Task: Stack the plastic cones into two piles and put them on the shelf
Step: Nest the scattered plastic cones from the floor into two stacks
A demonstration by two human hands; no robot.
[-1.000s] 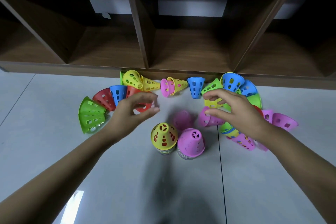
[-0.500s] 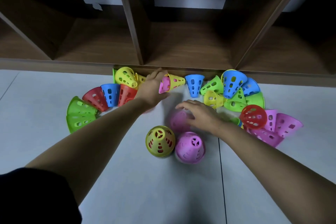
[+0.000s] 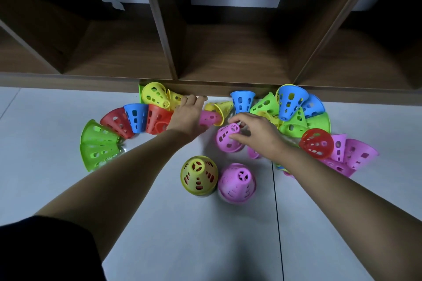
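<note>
Fingers (image 3: 243, 118) of R hand (image 3: 259, 137) curl round a pink cone (image 3: 227, 139), thumb under it, a pinch grip w/ the tip tilted up-left. L hand (image 3: 188, 114) lies w/ fingers stretched fwd over a 2nd pink cone (image 3: 211, 117), which lies nested in a yellow cone (image 3: 221, 107). Thumb hidden, so can't tell if it grips.

Across the top runs the shelf (image 3: 228, 61), w/ the floor (image 3: 68, 189) below. Along its base loose cones (image 3: 290, 102) lie in an arc. Nearer the person stand the 2 piles, touching: yellow-topped pile (image 3: 198, 175) and pink-topped pile (image 3: 236, 183).

Changed: 1 s ago both hands hovered. Half a sec ago R hand only rested on its cone; now it's pinched and tipped. L hand went from the red cone (image 3: 157, 121) to the pink/yellow pair. Prob means the next cone is headed for a pile. Many still loose, so shelf step is far off.
</note>
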